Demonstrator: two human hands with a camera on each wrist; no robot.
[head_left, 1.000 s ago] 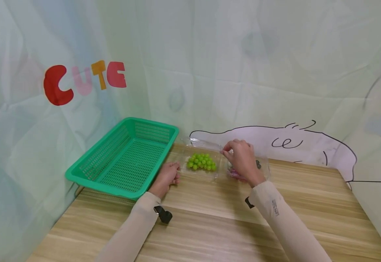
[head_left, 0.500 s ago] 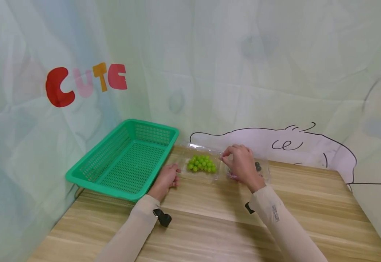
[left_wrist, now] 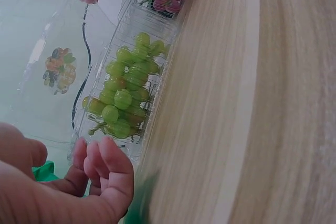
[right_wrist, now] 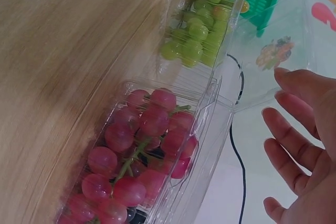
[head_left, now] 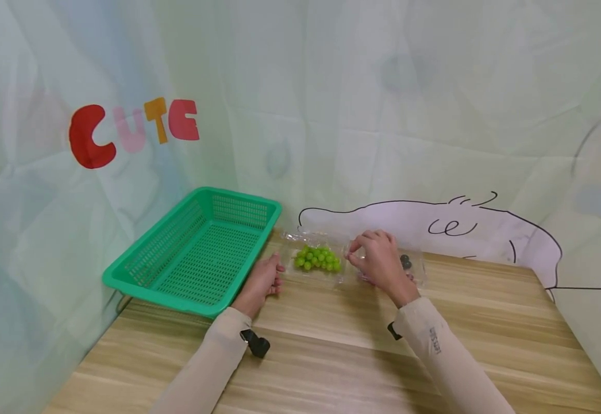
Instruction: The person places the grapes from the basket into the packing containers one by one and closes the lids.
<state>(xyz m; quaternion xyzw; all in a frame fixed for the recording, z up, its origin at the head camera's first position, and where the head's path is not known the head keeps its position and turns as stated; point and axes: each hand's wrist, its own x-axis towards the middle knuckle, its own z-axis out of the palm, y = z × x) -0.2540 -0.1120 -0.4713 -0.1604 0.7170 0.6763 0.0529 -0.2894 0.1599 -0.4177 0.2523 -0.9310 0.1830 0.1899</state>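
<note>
A bunch of green grapes point(head_left: 318, 258) lies in a clear plastic box point(left_wrist: 144, 22) whose hinged lid point(right_wrist: 260, 59) is raised and bears a fruit sticker. My right hand point(head_left: 380, 259) pinches the lid's edge at its right corner between thumb and index finger; the other fingers are loosely bent. At the box's left end, my left hand point(head_left: 261, 282) rests with relaxed, slightly bent fingers, their tips touching or very close to the plastic. Pink-red grapes point(right_wrist: 152, 124) with a few dark ones fill a second clear box point(right_wrist: 181, 203) under my right hand, which partly hides it in the head view.
A green perforated basket point(head_left: 204, 264) stands left of my left hand, its near rim beside my wrist. The wooden table point(head_left: 326, 356) runs in front of the boxes. A printed fabric backdrop point(head_left: 383, 115) rises right behind them.
My right hand has moved slightly down, and the lid's upper edge sits lower in the head view. My left hand has stayed at the box's left end.
</note>
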